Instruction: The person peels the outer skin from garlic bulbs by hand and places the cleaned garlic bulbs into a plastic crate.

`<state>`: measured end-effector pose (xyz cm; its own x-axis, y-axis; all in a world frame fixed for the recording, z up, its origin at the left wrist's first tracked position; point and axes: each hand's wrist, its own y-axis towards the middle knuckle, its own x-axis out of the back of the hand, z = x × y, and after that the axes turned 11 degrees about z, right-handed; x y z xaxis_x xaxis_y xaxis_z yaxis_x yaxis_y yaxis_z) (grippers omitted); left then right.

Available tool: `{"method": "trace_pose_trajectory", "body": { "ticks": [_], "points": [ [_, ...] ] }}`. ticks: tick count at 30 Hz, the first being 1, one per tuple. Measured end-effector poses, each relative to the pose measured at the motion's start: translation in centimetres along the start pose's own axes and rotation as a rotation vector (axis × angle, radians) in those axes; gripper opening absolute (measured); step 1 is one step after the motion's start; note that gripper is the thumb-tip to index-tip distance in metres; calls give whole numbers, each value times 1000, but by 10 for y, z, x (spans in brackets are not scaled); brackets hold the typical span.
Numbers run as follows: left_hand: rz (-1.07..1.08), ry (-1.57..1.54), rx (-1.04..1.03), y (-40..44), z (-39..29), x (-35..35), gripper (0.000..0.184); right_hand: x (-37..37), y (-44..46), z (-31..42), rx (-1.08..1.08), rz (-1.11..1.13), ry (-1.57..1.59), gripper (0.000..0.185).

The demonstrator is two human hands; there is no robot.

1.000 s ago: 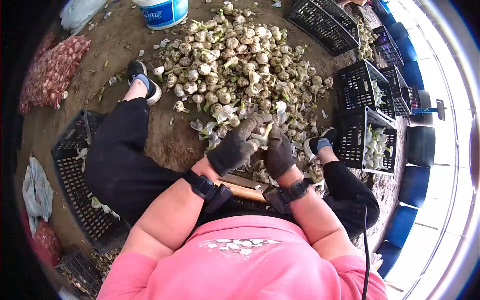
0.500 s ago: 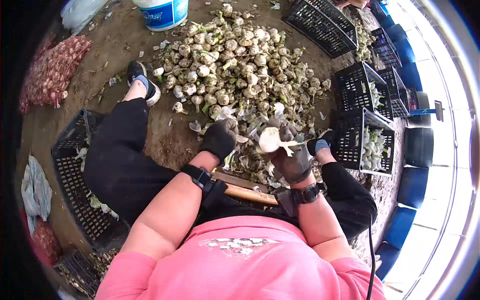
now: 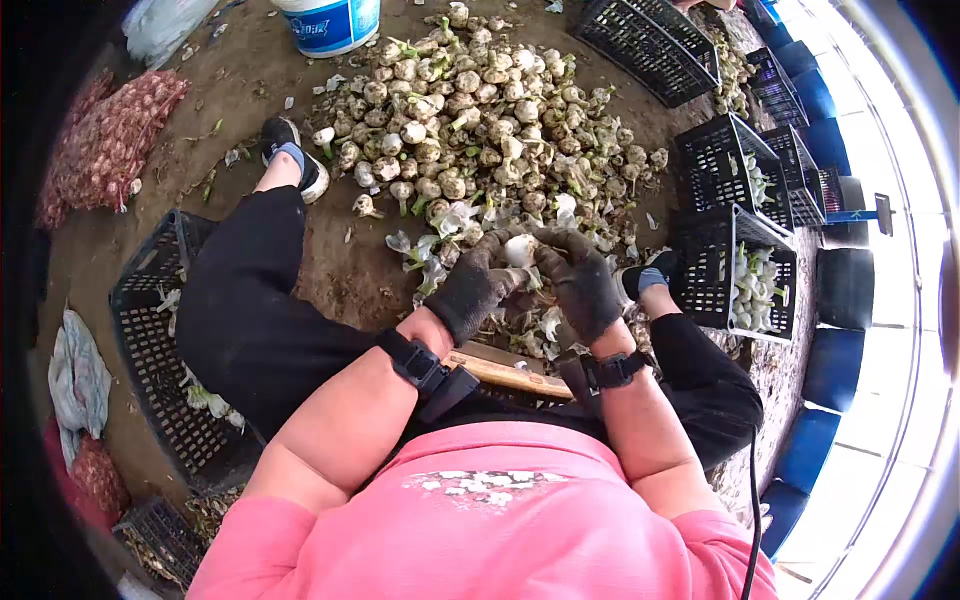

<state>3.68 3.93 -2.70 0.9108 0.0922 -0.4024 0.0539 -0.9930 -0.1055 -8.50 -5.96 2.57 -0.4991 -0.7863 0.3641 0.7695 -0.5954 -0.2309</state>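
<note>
A white, peeled-looking garlic bulb is between my two gloved hands, at the near edge of a large heap of soil-stained garlic. My left hand has its fingers curled against the bulb's left side. My right hand bends its fingers round the right side. Both hands wear dark gloves, and the fingertips nearly meet over the bulb. Loose papery skins lie just beyond my left hand. A wooden bar crosses below my wrists.
Black crates with trimmed garlic stand at the right, another black crate by my left leg. A white-and-blue bucket is at the top. Red net sacks and a plastic bag lie left. Part of another person shows top right.
Half a second ago my hands were apart, with the white bulb in my right hand. They have since come together, and my left hand now touches the bulb too.
</note>
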Motion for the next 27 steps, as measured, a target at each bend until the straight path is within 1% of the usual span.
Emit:
{"method": "trace_pose_trajectory", "body": {
  "ticks": [3, 5, 6, 7, 9, 10, 11, 13, 14, 15, 17, 18, 19, 21, 22, 23, 24, 25, 27],
  "points": [
    [-10, 62, -44, 4, 15, 1, 52, 1, 4, -20, -20, 36, 87, 19],
    [-155, 312, -25, 1, 18, 1, 52, -5, 7, -28, -23, 30, 25, 18],
    [-174, 234, 44, 1, 15, 3, 53, -8, 8, -27, -24, 26, -36, 17],
    [-179, 231, 43, -1, 12, 3, 53, -10, 7, -26, -24, 31, -37, 17],
    [-241, 466, 70, -5, -4, 1, 52, -14, 5, -9, 78, -78, -375, 19],
    [-243, 538, 79, -3, 4, 4, 53, -14, 9, -10, 39, -66, -483, 23],
    [-247, 611, 89, -3, 7, 5, 53, -15, 10, -6, 40, -66, -483, 23],
    [-301, 757, 185, -3, 17, 1, 51, -13, 9, 6, 1, 54, -768, 27],
    [-295, 857, 185, -6, 12, -1, 47, -11, 11, 11, -51, 106, -753, 32],
    [-288, 856, 188, -6, 13, -1, 47, -11, 14, 13, -57, 105, -750, 32],
    [-293, 957, 155, -4, 19, 3, 46, -13, 17, 15, -83, 156, -768, 30],
    [-337, 954, 89, -4, 22, 5, 35, -16, 18, 2, -26, 128, -784, 30],
    [-379, 953, 23, -4, 25, 6, 25, -18, 18, -3, -25, 129, -782, 30],
    [-371, 863, -14, -5, 21, 8, 27, -20, 20, -11, -9, 110, -735, 33],
    [-367, 834, -26, -6, 19, 9, 27, -18, 23, -33, -8, 109, -733, 33],
    [-296, 725, 2, -6, 12, 8, 35, -14, 27, -65, -52, 88, -504, 27],
    [-224, 616, 29, -5, 7, 8, 45, -11, 27, -70, -74, 76, -390, 24],
    [-219, 618, 26, -5, 4, 7, 45, -7, 27, -76, -94, 59, -276, 22],
    [-10, 63, -31, -5, 0, 5, 42, 0, 19, -59, -183, -12, 386, 11]
  ]
}}
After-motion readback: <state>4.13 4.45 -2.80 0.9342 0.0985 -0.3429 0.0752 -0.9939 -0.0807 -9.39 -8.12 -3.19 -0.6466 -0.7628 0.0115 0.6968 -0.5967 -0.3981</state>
